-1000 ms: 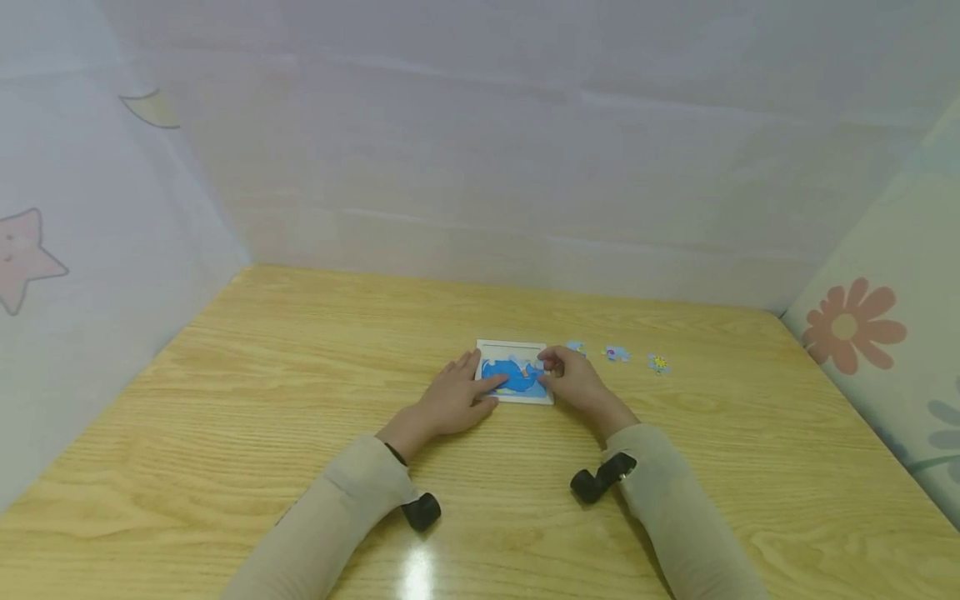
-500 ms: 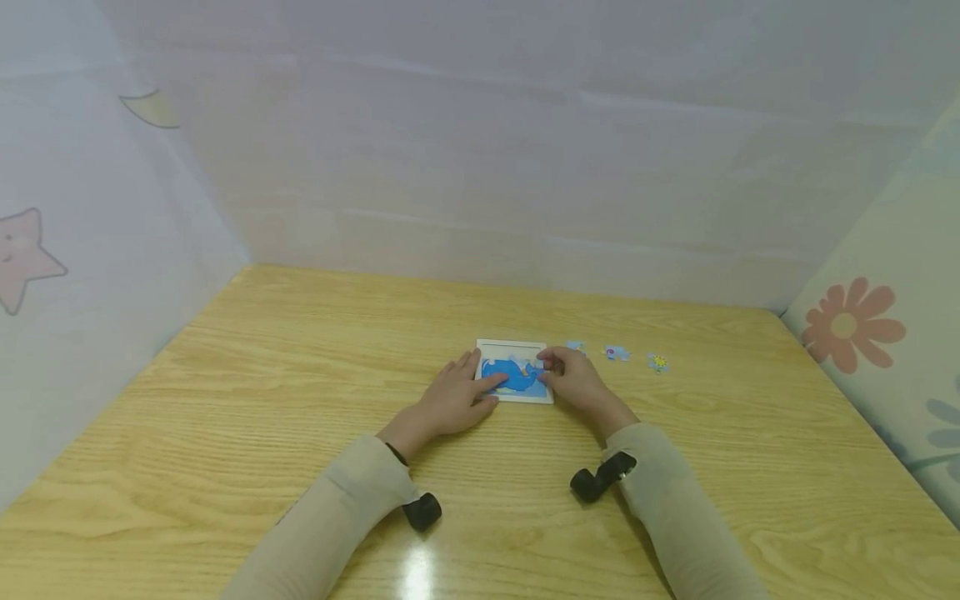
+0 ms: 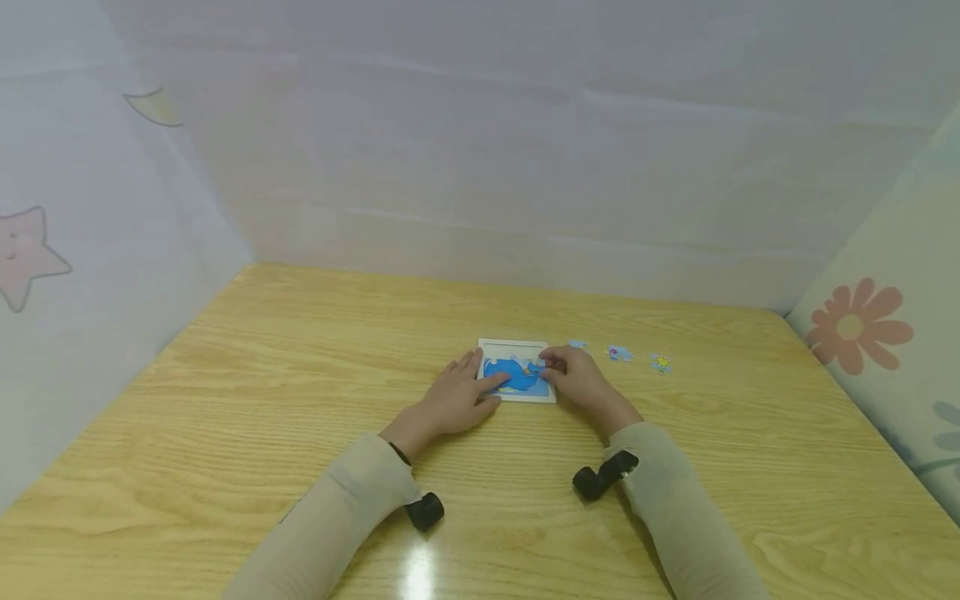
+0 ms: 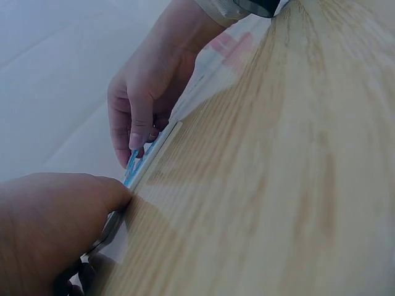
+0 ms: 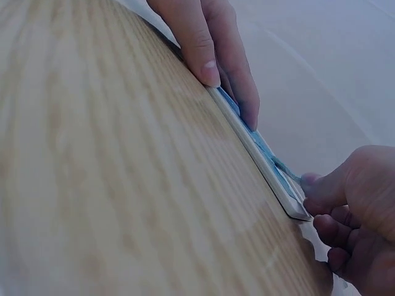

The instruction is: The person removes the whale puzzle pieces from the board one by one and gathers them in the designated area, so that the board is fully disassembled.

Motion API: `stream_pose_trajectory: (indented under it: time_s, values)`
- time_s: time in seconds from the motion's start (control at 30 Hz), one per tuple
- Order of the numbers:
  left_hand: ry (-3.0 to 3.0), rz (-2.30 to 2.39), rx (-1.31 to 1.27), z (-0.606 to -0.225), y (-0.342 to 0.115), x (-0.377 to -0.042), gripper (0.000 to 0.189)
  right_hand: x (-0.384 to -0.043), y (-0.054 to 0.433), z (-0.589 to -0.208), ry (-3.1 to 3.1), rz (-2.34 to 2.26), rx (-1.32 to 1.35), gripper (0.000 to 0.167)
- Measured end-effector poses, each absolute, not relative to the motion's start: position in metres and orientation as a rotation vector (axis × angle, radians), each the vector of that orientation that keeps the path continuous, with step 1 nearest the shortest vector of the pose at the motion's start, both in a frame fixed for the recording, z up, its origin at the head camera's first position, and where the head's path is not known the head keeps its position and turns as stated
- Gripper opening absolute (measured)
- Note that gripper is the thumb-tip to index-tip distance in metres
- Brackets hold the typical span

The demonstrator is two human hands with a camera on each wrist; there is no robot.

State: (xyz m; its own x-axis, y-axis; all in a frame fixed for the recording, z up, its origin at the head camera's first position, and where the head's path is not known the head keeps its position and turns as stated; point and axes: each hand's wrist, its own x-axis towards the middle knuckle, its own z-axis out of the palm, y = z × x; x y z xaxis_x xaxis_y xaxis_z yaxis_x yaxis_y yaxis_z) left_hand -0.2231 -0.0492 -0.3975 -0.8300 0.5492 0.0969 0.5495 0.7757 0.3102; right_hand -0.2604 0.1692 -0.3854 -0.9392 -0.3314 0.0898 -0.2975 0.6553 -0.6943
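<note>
A small jigsaw puzzle in a white frame (image 3: 525,400) lies on the table, with a blue whale-like picture (image 3: 510,375) inside. My left hand (image 3: 450,402) rests on its left side, fingers spread, index finger on the blue picture and thumb at the near edge. At the right side, my right hand (image 3: 581,382) pinches a puzzle piece (image 5: 287,171) between thumb and fingers. In the right wrist view that piece slants up from the board, one end close to the picture. The right fingers partly cover the board's right edge in the head view.
Loose puzzle pieces lie to the right of the board: one partly behind the right hand (image 3: 577,343), one with a pink-purple spot (image 3: 620,353), and one with a yellow sun-like shape (image 3: 662,362). Pale cloth walls (image 3: 525,167) enclose the wooden table (image 3: 337,333).
Both hands keep nearly the same place on the puzzle, the right still pinching its piece. The whole head view has shifted slightly.
</note>
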Motion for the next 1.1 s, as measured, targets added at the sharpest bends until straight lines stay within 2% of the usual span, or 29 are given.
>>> stream_pose_trajectory:
  time_s: [0.67,1.1]
  values:
    - [-2.942,-0.569,-0.929,-0.397,-0.048,-0.222,0.043,-0.263,0.187,-0.380,2.716,-1.321,-0.477,0.028]
    - [-2.927,-0.559,-0.912,-0.403,-0.050,-0.227,0.043,-0.256,0.233,-0.363,2.801,-1.263,-0.578,0.034]
